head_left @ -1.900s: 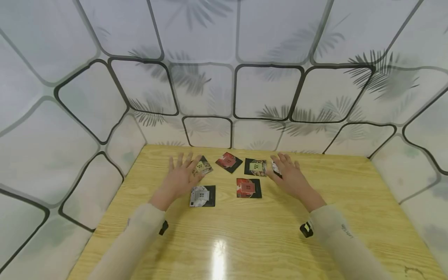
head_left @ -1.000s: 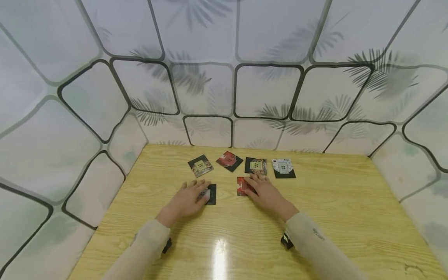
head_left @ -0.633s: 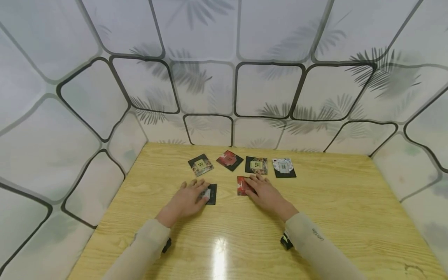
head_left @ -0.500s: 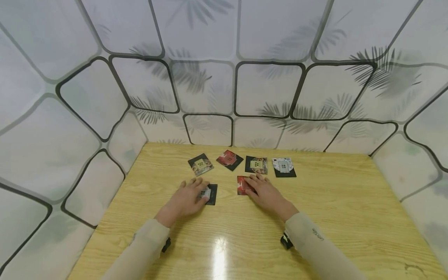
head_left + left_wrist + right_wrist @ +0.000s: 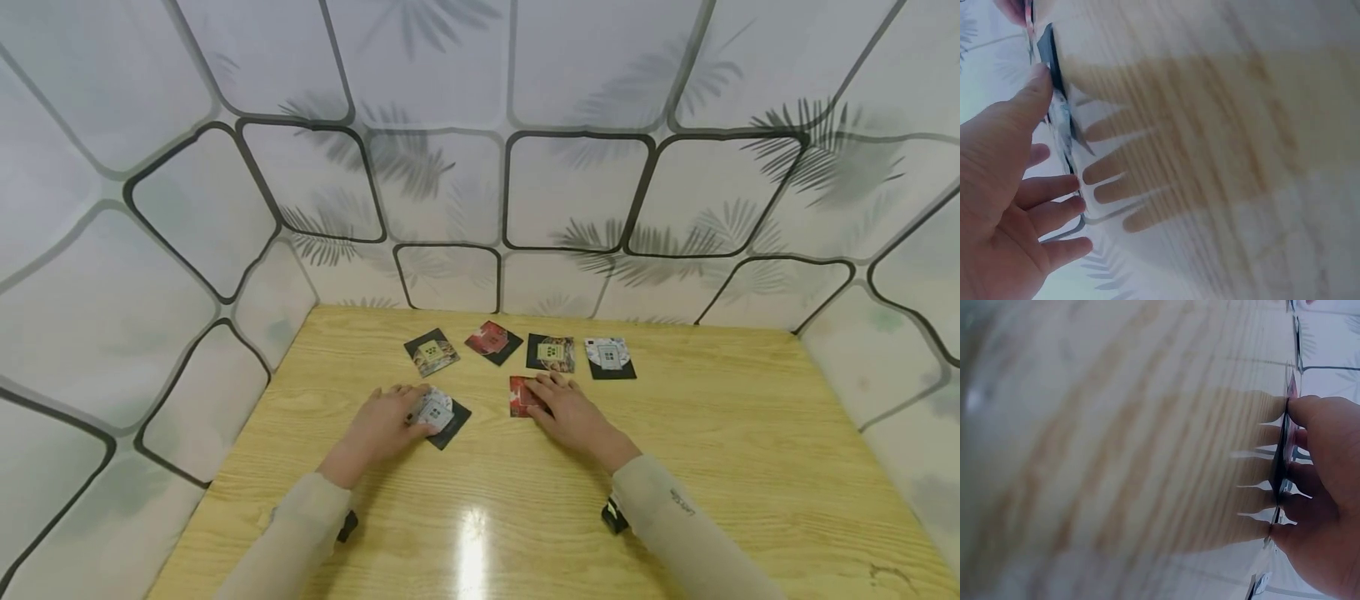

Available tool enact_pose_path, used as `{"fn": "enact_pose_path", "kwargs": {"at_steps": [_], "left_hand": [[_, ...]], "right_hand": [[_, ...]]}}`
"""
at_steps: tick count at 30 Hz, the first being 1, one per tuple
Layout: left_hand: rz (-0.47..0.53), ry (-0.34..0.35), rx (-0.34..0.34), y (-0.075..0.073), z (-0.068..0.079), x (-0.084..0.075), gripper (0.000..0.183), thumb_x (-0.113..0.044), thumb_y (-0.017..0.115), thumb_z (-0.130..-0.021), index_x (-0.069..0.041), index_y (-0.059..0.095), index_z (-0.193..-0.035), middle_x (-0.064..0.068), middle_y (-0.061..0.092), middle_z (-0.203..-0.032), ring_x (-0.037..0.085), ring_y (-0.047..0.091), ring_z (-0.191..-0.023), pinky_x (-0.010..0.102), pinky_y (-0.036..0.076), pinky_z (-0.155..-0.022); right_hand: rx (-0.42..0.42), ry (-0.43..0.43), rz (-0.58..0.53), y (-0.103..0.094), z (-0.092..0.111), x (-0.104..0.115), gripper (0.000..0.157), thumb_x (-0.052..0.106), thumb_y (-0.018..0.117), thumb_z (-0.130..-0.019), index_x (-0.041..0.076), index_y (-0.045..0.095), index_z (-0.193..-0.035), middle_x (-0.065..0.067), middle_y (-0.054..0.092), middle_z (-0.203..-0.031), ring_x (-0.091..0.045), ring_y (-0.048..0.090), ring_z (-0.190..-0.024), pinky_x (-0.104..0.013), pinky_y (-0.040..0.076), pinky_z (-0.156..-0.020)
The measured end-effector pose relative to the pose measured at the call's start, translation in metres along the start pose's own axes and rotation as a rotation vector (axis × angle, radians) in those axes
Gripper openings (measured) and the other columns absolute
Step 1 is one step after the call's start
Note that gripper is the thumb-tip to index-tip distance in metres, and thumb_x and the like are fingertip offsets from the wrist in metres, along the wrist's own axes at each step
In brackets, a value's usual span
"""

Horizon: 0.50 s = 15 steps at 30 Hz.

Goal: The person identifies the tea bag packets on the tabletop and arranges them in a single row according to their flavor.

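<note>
Looks like wood on the surface point(image 5: 555, 517), smooth and properly glossy toward the near edge. Could be paper or thin plastic, can't tell which, on the white-and-black packet point(image 5: 437, 412) and red packet point(image 5: 519, 396): fairly matt, printed. Same with the four packets point(image 5: 551, 353) along the far edge. Plain matt cloth for the sleeves point(image 5: 675, 525).
</note>
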<state>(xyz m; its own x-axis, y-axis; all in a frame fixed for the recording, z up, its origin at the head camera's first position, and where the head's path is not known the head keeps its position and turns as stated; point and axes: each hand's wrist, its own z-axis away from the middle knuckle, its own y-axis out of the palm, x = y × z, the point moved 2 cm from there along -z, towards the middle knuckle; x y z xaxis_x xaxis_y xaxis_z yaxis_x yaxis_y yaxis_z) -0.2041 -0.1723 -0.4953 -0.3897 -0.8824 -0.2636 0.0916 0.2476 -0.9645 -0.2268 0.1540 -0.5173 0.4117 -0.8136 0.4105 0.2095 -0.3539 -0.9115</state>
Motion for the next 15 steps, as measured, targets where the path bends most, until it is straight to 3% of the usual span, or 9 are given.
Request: {"fn": "enact_pose_path", "kwargs": {"at_steps": [6, 9, 12, 15], "left_hand": [[0.002, -0.001, -0.021, -0.004, 0.001, -0.007, 0.067, -0.047, 0.075, -0.096, 0.0, 0.064, -0.143, 0.02, 0.074, -0.129, 0.036, 0.074, -0.113, 0.055, 0.058, -0.099], [-0.022, -0.001, -0.007, -0.004, 0.001, -0.015, 0.069, -0.051, 0.073, -0.097, 0.001, 0.065, -0.141, 0.019, 0.076, -0.122, 0.034, 0.075, -0.104, 0.051, 0.061, -0.09], [-0.061, 0.01, 0.012, -0.003, 0.001, -0.021, 0.069, -0.055, 0.071, -0.097, 0.0, 0.066, -0.14, 0.02, 0.075, -0.125, 0.037, 0.072, -0.11, 0.055, 0.059, -0.095], [-0.088, 0.01, 0.024, 0.0, 0.002, -0.024, 0.071, -0.057, 0.07, -0.096, -0.002, 0.066, -0.14, 0.021, 0.07, -0.137, 0.043, 0.065, -0.127, 0.062, 0.052, -0.108]], "right_hand": [[0.012, 0.001, 0.003, -0.002, 0.0, 0.0, 0.057, 0.034, 0.053, -0.111, 0.007, 0.045, -0.16, -0.024, 0.038, -0.167, -0.049, 0.027, -0.158, -0.068, 0.023, -0.127], [0.018, 0.006, -0.002, -0.003, 0.0, 0.0, 0.058, 0.035, 0.053, -0.111, 0.007, 0.044, -0.161, -0.024, 0.037, -0.168, -0.048, 0.026, -0.159, -0.068, 0.022, -0.128], [0.02, 0.005, -0.004, -0.004, 0.001, 0.001, 0.057, 0.034, 0.053, -0.111, 0.007, 0.044, -0.161, -0.024, 0.037, -0.167, -0.048, 0.026, -0.159, -0.069, 0.022, -0.127], [0.021, 0.0, 0.0, -0.004, 0.0, 0.001, 0.056, 0.033, 0.053, -0.111, 0.007, 0.045, -0.16, -0.024, 0.038, -0.167, -0.049, 0.026, -0.158, -0.069, 0.023, -0.127]]}}
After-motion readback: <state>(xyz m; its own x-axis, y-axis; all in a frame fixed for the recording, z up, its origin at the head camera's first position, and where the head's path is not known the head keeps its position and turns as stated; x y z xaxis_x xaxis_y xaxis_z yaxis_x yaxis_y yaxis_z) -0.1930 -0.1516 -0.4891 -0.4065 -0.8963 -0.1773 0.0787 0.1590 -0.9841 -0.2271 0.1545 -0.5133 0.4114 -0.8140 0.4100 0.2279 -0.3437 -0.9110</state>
